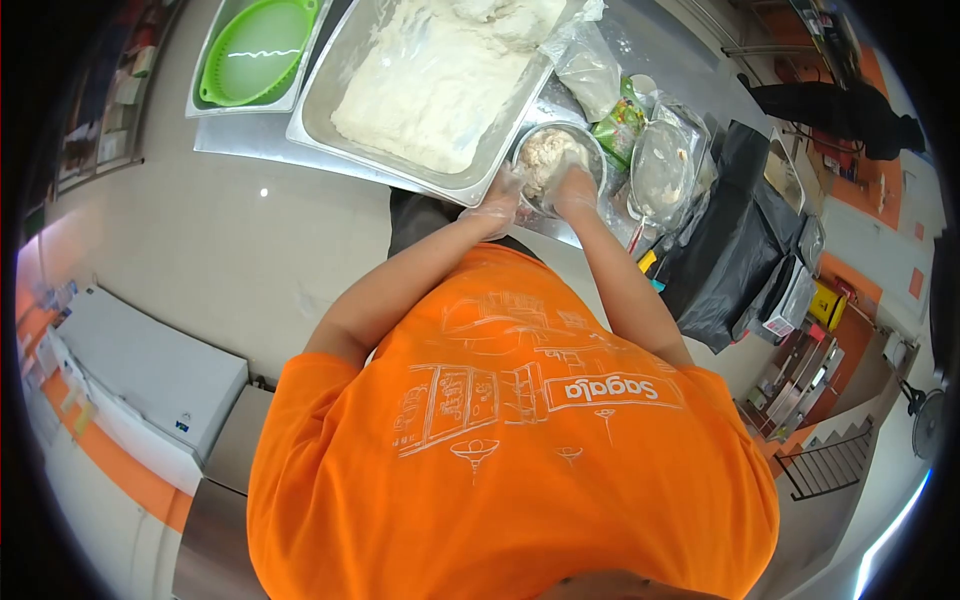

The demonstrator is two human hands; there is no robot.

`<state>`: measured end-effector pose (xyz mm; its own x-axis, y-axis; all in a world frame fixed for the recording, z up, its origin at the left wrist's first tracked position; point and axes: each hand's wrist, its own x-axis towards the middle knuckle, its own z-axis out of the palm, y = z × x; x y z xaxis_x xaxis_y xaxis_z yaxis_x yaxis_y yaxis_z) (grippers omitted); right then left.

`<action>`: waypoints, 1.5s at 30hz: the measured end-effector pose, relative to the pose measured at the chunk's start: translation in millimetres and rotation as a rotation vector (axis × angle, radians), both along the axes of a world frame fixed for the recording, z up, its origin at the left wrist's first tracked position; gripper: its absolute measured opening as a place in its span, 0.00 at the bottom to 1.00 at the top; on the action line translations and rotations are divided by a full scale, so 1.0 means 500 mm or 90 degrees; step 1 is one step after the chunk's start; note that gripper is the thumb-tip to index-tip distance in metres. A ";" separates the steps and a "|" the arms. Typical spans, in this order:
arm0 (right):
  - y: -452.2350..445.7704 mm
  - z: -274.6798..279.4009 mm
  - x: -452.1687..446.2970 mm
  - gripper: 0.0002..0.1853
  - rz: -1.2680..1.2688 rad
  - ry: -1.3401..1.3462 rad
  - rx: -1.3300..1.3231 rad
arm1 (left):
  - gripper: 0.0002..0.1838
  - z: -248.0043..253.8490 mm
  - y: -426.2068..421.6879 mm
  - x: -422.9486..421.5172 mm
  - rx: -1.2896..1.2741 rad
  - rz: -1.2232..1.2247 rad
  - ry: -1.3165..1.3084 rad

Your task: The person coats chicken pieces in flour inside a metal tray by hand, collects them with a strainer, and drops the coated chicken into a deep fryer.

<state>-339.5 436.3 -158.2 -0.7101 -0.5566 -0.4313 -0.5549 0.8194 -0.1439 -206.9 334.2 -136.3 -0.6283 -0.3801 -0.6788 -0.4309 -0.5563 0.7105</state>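
Observation:
A round metal bowl [602, 165] stands at the front of the table, with a pale, lumpy, floury mix [545, 155] inside. My left hand [497, 205], in a clear plastic glove, is closed at the bowl's left rim, close to the corner of the big tray. My right hand [574, 190], gloved the same way, reaches over the front rim into the bowl. Its fingertips are hidden in the mix and by the hand itself. Beside the bowl lies a large metal tray [300, 130] holding white flour [430, 90].
At the upper left, a green strainer basket [255, 55] sits in a smaller metal tray [193, 100]. Right of the bowl are a clear plastic bag [588, 75], a green packet [620, 125] and a wire strainer [663, 170]. Black plastic bags [715, 250] hang at the table's right.

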 end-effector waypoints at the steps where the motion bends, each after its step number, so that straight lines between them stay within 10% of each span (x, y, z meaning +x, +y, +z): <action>1: 0.005 -0.013 -0.005 0.16 -0.023 0.018 -0.080 | 0.20 0.005 -0.003 -0.001 -0.007 -0.001 0.007; 13: 0.024 0.130 0.028 0.32 0.187 0.002 -0.146 | 0.24 -0.050 0.027 0.022 -0.047 0.017 0.034; 22: -0.033 0.085 -0.080 0.13 0.189 -0.051 0.014 | 0.19 -0.035 0.000 0.001 0.020 -0.017 0.008; 24: -0.040 -0.022 -0.103 0.15 0.199 -0.065 0.045 | 0.18 -0.196 0.022 0.021 -0.300 -0.108 0.116; 27: -0.052 -0.099 -0.098 0.16 0.099 -0.152 0.059 | 0.18 -0.335 0.051 0.038 -0.362 -0.155 0.132; 29: -0.043 -0.226 -0.123 0.19 0.195 -0.205 0.113 | 0.21 -0.292 0.044 0.026 -0.243 -0.132 0.081; 32: -0.054 -0.007 -0.104 0.13 -0.020 -0.438 -0.076 | 0.26 -0.100 0.018 0.013 -0.060 -0.046 0.020; 37: -0.020 0.084 -0.053 0.21 0.110 -0.083 -0.146 | 0.29 -0.096 0.030 0.012 0.088 0.104 0.016; 45: 0.072 0.049 -0.004 0.27 0.316 -0.052 -0.200 | 0.32 -0.015 0.008 0.017 -0.096 -0.004 0.008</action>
